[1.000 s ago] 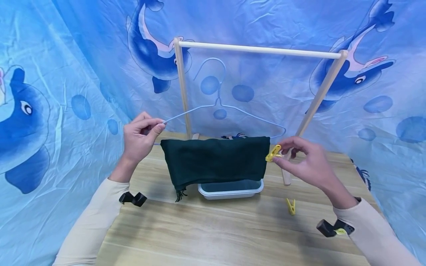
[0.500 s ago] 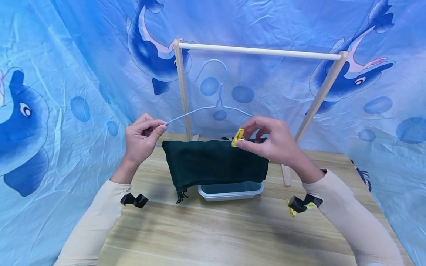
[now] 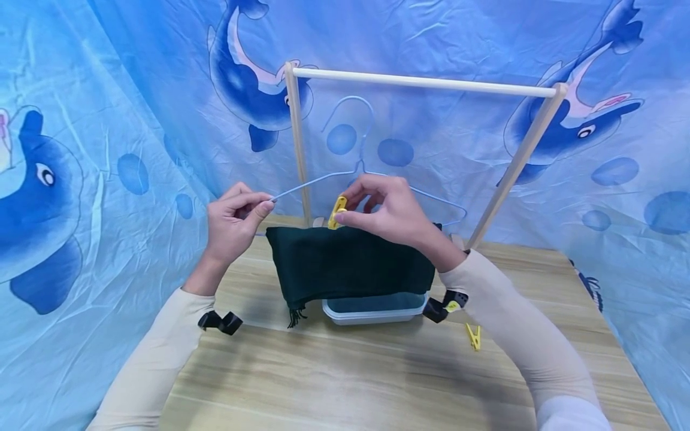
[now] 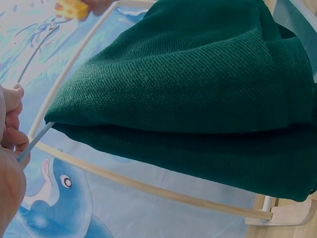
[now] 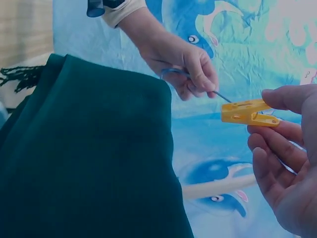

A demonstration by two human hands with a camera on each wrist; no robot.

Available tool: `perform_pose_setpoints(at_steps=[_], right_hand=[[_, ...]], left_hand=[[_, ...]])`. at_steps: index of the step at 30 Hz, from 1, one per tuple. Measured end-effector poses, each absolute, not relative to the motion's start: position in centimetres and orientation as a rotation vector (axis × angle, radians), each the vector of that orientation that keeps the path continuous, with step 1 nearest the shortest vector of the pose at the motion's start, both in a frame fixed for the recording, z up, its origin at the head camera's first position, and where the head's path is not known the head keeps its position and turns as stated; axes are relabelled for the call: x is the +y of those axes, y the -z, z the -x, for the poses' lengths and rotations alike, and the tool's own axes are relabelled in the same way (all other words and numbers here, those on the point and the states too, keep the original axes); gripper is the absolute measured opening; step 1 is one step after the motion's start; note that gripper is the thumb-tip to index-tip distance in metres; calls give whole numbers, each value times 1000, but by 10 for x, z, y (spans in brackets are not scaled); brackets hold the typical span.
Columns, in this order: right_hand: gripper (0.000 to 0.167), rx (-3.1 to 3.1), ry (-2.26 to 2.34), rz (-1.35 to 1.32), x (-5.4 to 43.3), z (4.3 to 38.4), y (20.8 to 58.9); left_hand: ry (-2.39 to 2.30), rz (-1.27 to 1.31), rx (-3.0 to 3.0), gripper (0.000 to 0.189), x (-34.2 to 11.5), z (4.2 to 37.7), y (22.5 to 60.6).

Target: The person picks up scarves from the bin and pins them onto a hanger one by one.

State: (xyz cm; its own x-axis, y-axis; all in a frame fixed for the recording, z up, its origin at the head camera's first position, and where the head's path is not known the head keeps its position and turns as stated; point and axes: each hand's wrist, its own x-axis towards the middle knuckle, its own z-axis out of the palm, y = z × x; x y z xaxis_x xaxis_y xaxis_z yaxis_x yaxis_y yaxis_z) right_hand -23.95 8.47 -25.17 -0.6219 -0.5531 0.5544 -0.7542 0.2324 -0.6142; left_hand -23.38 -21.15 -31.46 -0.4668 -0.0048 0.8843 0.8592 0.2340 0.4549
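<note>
A pale blue wire hanger (image 3: 318, 179) is held up by its left end, pinched between the thumb and fingers of my left hand (image 3: 233, 224). Folded over its lower bar hangs a dark green scarf (image 3: 350, 263) with a fringe at its lower left corner. My right hand (image 3: 390, 209) pinches a yellow clothespin (image 3: 337, 212) by its handles, close above the scarf's top edge. In the right wrist view the clothespin (image 5: 245, 113) points toward my left hand. The left wrist view shows the scarf (image 4: 188, 74) draped in two layers over the bar.
A wooden rack with a white rail (image 3: 426, 81) stands behind the hanger. Beneath the scarf sits a white-rimmed tub (image 3: 377, 317) on the wooden table (image 3: 323, 377). Another yellow clothespin (image 3: 474, 337) lies on the table at the right. A blue dolphin-print curtain (image 3: 453, 36) surrounds the table.
My right hand has carried the yellow clothespin leftward from the scarf's right end to above its left half. My left hand keeps its grip on the hanger, nearly still.
</note>
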Motion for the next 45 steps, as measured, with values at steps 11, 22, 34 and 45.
perform_pose_setpoints(at_steps=[11, 22, 34, 45], right_hand=[[9, -2145, -1428, -1387, 36, 250, 259], [5, -2187, -1424, -1354, 10, 257, 267], [6, -2158, -1377, -1311, -4, 254, 276], [7, -2200, -1350, -1322, -9, 255, 280]], left_hand=[[1324, 779, -1724, 9, -210, 231, 313], [1320, 788, -1740, 9, -208, 231, 314], [1329, 789, -1717, 13, -208, 231, 313], [1327, 810, -1686, 21, -205, 231, 312]])
